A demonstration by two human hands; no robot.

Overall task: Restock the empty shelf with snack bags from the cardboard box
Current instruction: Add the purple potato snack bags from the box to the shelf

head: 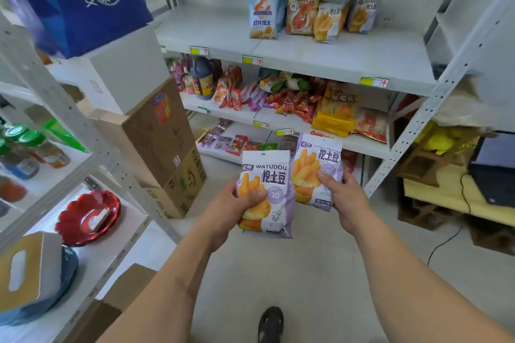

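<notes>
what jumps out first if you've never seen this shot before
Front and centre, the left hand and right hand each grip a purple WATUDOU snack bag, the second bag just to the right of the first. Above them, a small cluster of snack bags stands on the mostly bare top shelf.

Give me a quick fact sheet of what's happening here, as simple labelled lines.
Place: store aisle with white metal shelving
Left hand: grips a purple Watudou bag
Right hand: grips a second purple bag
Top shelf: a few snack bags standing near the back, mostly bare elsewhere
Lower shelves: packed with assorted snacks
Cardboard boxes: stacked on the floor at left
Progress: both bags not yet shelved
</notes>
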